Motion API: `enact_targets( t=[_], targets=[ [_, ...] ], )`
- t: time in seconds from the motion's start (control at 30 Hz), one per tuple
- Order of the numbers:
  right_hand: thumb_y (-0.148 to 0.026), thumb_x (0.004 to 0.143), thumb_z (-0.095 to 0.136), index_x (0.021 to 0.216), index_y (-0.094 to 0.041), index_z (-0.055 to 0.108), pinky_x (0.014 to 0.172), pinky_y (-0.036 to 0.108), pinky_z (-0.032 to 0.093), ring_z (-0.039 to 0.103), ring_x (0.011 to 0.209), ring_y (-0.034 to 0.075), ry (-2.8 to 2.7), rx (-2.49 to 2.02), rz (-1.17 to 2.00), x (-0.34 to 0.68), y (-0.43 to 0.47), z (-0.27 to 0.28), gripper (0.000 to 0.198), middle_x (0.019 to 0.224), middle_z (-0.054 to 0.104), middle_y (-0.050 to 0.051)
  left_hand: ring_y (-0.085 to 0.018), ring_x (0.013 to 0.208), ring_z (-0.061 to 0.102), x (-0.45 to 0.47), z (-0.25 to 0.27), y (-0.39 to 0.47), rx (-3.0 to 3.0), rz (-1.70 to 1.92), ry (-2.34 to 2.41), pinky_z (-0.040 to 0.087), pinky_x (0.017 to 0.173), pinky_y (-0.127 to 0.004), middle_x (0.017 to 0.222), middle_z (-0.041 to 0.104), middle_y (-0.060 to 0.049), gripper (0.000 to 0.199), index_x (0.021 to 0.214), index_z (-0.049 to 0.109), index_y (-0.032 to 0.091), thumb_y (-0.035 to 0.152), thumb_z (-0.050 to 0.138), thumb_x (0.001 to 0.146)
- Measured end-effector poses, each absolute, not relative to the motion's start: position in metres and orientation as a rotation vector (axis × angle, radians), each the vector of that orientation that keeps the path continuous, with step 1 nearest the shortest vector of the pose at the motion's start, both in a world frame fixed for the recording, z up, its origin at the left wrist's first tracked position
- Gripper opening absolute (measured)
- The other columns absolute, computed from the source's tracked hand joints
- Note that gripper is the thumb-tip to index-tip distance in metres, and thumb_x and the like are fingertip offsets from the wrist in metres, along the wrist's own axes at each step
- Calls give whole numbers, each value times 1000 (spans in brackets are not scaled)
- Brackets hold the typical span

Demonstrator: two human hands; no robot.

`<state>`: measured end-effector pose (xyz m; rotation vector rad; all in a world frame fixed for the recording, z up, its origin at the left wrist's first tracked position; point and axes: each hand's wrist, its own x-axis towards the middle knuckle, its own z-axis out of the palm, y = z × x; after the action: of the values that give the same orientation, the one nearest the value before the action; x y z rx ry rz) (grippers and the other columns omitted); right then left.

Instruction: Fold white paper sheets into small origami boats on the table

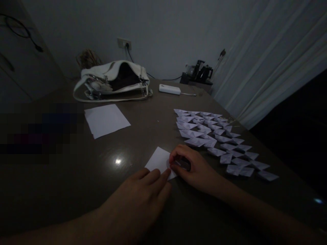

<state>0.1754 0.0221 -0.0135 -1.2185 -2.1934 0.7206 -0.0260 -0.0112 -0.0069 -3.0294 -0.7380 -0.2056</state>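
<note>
A small white sheet of paper (158, 159) lies on the table in front of me, its lower edge covered by my fingers. Across that near edge rests my left hand (143, 197), its bent fingers close together and holding the paper against the table. My right hand (189, 166) is closed in a pinch, thumb against forefinger, at the paper's right corner, which looks curled over. Just beyond my right hand stand rows of several small folded white paper boats (194, 133), pointed at both ends. The fingertips of both hands nearly meet.
A stack of square white paper (107, 119) lies at the left. Behind it sits a white handbag (114, 80), unzipped. A white power bank (170, 89) with a short cable lies near the wall. Black kettles (203, 71) stand at the back right, beside a white curtain (255, 51).
</note>
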Motion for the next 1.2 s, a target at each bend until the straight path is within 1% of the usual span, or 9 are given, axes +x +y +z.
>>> enact_targets(
  t=[0.13, 0.3, 0.4, 0.5, 0.63, 0.8, 0.9, 1.03, 1.2],
  targets=[
    [-3, 75, 54, 81, -19, 54, 67, 27, 38, 50, 77, 15, -2211, -1201, 635, 175, 19, -11, 18, 81, 56, 1, -23, 95, 59, -24, -1, -10, -3066, -183, -755, 48, 82, -38, 127, 56, -16, 23, 104, 62, 11, 19, 49, 88],
    [-6, 70, 57, 89, -20, 53, 77, 34, 36, 49, 89, 20, -2350, -1155, 397, 170, 6, -3, 24, 93, 57, 4, -22, 90, 59, -24, 2, -11, -3082, -231, -755, 48, 82, -37, 109, 64, -12, 21, 103, 61, 12, 18, 51, 86],
    [-8, 69, 56, 89, -20, 52, 77, 36, 33, 49, 89, 21, -2418, -1171, 333, 166, 0, -3, 24, 93, 57, 4, -22, 89, 58, -24, 0, -11, -3104, -224, -778, 49, 81, -37, 102, 65, -9, 19, 101, 60, 13, 18, 53, 84],
    [-8, 70, 54, 87, -20, 50, 74, 35, 31, 49, 86, 20, -2404, -1201, 317, 164, -2, -5, 21, 90, 56, 3, -22, 90, 58, -24, 0, -10, -3112, -239, -789, 49, 82, -38, 104, 65, -8, 19, 102, 59, 14, 18, 53, 84],
    [-8, 72, 52, 87, -20, 50, 72, 34, 29, 49, 85, 19, -2387, -1234, 316, 163, -1, -8, 19, 89, 55, 2, -22, 87, 58, -24, -2, -9, -3127, -256, -798, 50, 79, -38, 101, 65, -7, 16, 99, 60, 14, 16, 53, 84],
    [-7, 70, 53, 90, -20, 50, 74, 33, 29, 49, 88, 18, -2392, -1276, 385, 162, 0, -6, 24, 92, 55, 1, -23, 89, 59, -24, -2, -8, -3135, -250, -796, 51, 80, -39, 104, 65, -8, 19, 101, 60, 13, 16, 53, 84],
    [-7, 71, 52, 91, -20, 50, 73, 32, 29, 49, 88, 18, -2396, -1286, 368, 162, -1, -6, 24, 93, 55, 2, -23, 91, 59, -24, -1, -8, -3129, -231, -801, 50, 82, -39, 106, 65, -9, 20, 103, 60, 13, 16, 52, 85],
    [-4, 68, 49, 93, -20, 49, 72, 32, 28, 48, 87, 18, -2388, -1329, 334, 162, -3, -6, 30, 93, 55, 2, -24, 92, 60, -24, -1, -8, -3130, -244, -787, 51, 82, -40, 113, 64, -11, 21, 103, 61, 12, 17, 52, 85],
    [-1, 65, 46, 96, -20, 48, 75, 32, 29, 49, 90, 18, -2389, -1386, 336, 166, -5, -5, 36, 96, 55, 2, -26, 92, 61, -24, -3, -7, -3124, -254, -765, 53, 81, -42, 119, 62, -12, 24, 104, 61, 10, 14, 52, 82]
  ],
)
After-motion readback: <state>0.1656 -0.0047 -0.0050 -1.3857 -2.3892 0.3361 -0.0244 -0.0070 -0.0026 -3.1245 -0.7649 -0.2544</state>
